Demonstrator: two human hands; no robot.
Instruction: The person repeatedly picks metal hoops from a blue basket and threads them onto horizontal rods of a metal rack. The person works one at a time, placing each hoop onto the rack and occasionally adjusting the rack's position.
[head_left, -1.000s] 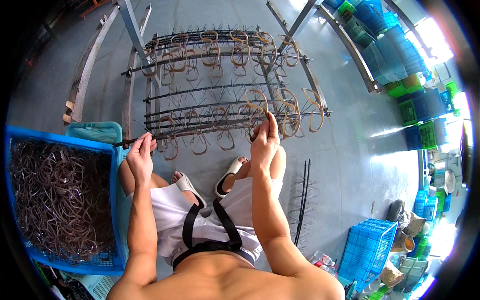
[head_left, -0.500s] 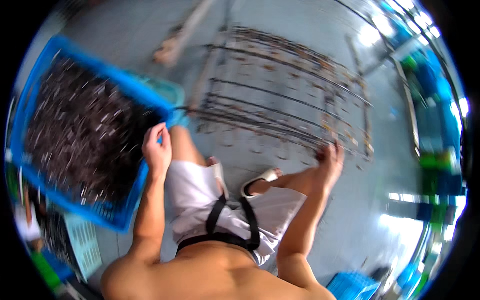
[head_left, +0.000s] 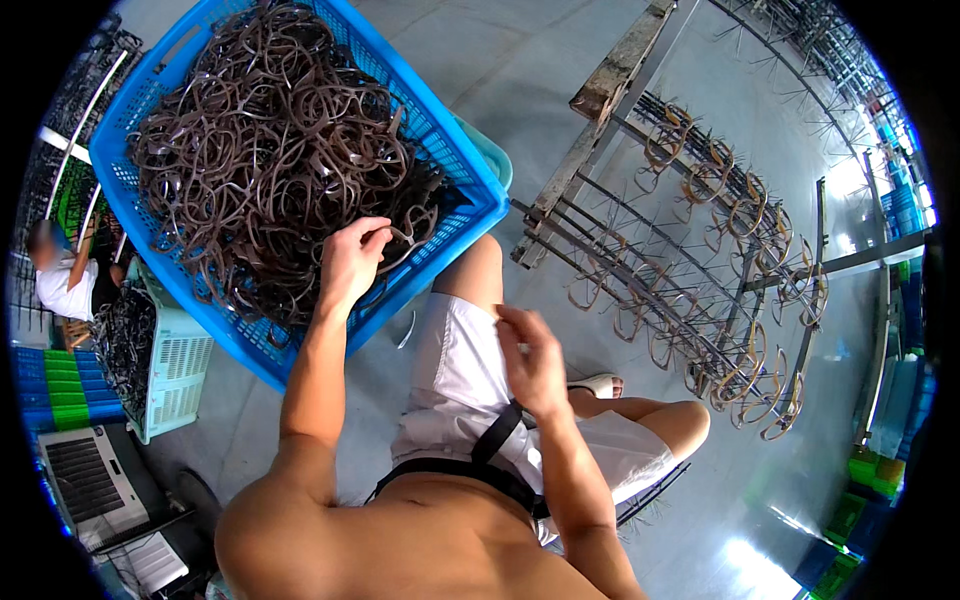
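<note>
A large blue plastic basket (head_left: pixel 397 300), tilted in view at the upper left, is heaped with dark brown loop-shaped pieces (head_left: pixel 270 150) that look like eyeglass frames. My left hand (head_left: pixel 350 265) reaches over its near side, fingers closed at the edge of one brown piece. In front of my white shorts, by the knee, is my right hand (head_left: pixel 532 358), its fingers curled and slightly blurred; anything inside them is hidden. To the right stands a metal rack (head_left: pixel 640 235) with thin wire prongs, and several similar looped pieces (head_left: pixel 745 215) hang on it.
A pale green crate (head_left: pixel 180 370) holding dark pieces stands at the left, near a grey louvred machine (head_left: pixel 95 475). Another person (head_left: pixel 70 280) in a white top sits at the far left. A worn beam (head_left: pixel 620 75) rises behind the rack. Stacked blue and green crates (head_left: pixel 870 490) line the right.
My view has turned right, and the rack now appears farther right. My left hand has come onto the basket's pieces. My right hand has drawn back from the rack toward my lap.
</note>
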